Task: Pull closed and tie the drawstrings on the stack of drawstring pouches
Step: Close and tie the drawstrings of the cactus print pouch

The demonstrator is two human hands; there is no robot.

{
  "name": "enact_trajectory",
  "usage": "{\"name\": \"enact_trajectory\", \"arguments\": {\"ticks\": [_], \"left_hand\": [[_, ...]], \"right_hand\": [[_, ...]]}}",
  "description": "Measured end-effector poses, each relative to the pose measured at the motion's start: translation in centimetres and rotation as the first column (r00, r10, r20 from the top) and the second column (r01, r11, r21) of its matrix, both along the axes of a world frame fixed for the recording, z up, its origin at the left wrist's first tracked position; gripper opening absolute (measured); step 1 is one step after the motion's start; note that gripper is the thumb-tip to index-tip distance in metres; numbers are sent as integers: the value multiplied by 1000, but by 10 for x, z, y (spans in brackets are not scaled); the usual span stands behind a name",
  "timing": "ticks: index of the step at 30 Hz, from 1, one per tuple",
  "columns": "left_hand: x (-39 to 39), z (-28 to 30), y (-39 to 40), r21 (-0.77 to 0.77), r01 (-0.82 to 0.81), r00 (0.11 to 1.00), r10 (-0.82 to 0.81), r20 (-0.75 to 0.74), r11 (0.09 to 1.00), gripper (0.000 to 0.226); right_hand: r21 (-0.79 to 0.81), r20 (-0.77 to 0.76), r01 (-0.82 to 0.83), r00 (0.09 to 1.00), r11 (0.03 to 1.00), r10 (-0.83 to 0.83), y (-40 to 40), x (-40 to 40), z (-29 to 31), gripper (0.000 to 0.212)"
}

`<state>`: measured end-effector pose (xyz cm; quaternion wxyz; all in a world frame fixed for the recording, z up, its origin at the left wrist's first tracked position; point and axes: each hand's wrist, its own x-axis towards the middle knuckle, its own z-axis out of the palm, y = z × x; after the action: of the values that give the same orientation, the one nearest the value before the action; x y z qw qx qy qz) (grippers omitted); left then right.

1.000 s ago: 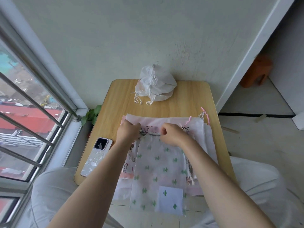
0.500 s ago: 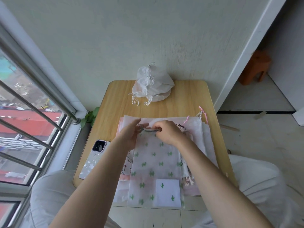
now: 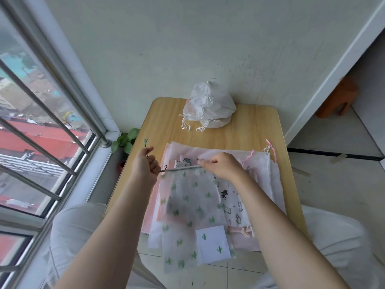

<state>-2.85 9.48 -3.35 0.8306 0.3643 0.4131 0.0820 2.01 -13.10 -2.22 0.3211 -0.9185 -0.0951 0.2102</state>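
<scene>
Your wooden table [image 3: 245,132] stands against the pale wall, with a barred window [image 3: 41,126] off its left side and an orange stool [image 3: 337,99] on the floor beyond its right side. Across the near half of the table lies the flat stack of untied pouches [image 3: 258,184] — pink, white and cat-printed layers, the lowest edges hanging over the table's near edge above your lap. At the table's far edge, against the wall, sits a pile of white pouches [image 3: 210,107] with their cords knotted. On top of the flat stack, the cactus-print pouch [image 3: 191,207] is lifted at its mouth, its hem gathered into folds along the cord, its body draping toward you past the table's near edge. Your right hand [image 3: 223,167] pinches the gathered hem over the stack, fingers curled round the fabric. Your left hand [image 3: 145,166], above the table's left edge, is closed on the dark green drawstring [image 3: 164,168] — the cord runs taut from the hem into your fist and its free end pokes out above your knuckles. A small green plant [image 3: 125,140] shows just beside the table's left edge, below the window sill.
</scene>
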Motion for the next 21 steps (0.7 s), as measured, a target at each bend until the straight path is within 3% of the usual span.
{"name": "enact_trajectory", "arguments": {"ticks": [3, 6, 8, 11, 16, 19, 21], "left_hand": [[-2, -6, 3, 64, -1, 999, 4, -46, 998, 11], [-2, -15, 3, 115, 5, 997, 5, -81, 993, 11], [-4, -16, 1, 108, 0, 998, 7, -64, 994, 9], [-11, -12, -1, 74, 13, 999, -10, -33, 997, 8], [-15, -15, 2, 91, 33, 997, -27, -71, 995, 32], [-13, -20, 3, 119, 19, 996, -9, -89, 993, 50], [-14, -11, 1, 20, -74, 997, 75, -22, 997, 56]], "right_hand": [[12, -109, 108, 988, 994, -106, -7, 2, 3, 53], [304, -394, 332, 897, 893, -199, -16, 4, 2, 34], [487, -573, 496, 803, 718, -166, -20, 4, -5, 34], [595, -661, 630, 737, 498, -143, -22, 3, -13, 35], [559, -806, 828, 554, 39, -206, -24, 3, -20, 34], [546, -831, 828, 516, -129, -209, -28, 4, -22, 32], [527, -850, 813, 504, -248, -153, -31, 4, -21, 32]]}}
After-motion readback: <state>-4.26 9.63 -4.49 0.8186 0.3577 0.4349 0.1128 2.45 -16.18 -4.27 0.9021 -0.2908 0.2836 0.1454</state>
